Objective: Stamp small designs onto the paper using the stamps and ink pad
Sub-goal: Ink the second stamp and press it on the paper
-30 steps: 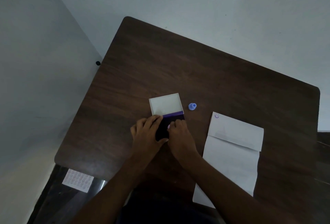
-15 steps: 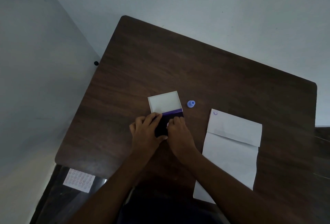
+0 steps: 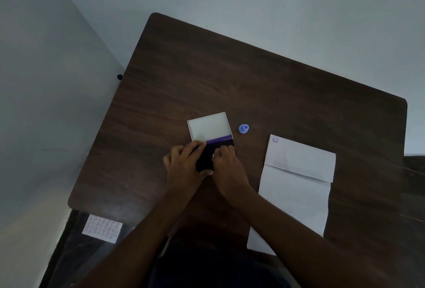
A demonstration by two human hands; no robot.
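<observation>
A: Where does the ink pad [image 3: 208, 153] sit?

B: Near the middle of the dark wooden table [image 3: 253, 76]. Its white lid [image 3: 208, 126] lies flipped open on the far side, hollow side up, joined to the dark pad by a violet strip. Both hands are on the dark part.

A: How are the hands placed?

B: The left hand [image 3: 184, 166] rests on the pad's left edge, its fingers bent over the far corner and its thumb against the near corner, so it holds the case. The right hand [image 3: 226, 163] is bunched over the right half of the pad, fingers curled downward. A small pale spot shows at its fingertips, but it is too small to tell whether that is a stamp or a nail, so what it pinches cannot be told.

A: And the stamps?

B: One small blue stamp [image 3: 243, 128] stands on the table just right of the lid, apart from both hands.

A: The paper?

B: The white paper [image 3: 296, 186] lies well to the right of the pad, its far end folded over toward the person. A small violet smiley print [image 3: 275, 140] sits in its far left corner.

A: Anything else?

B: Below the table's near left corner lies a pale sheet with rows of small round dots [image 3: 102, 228].
</observation>
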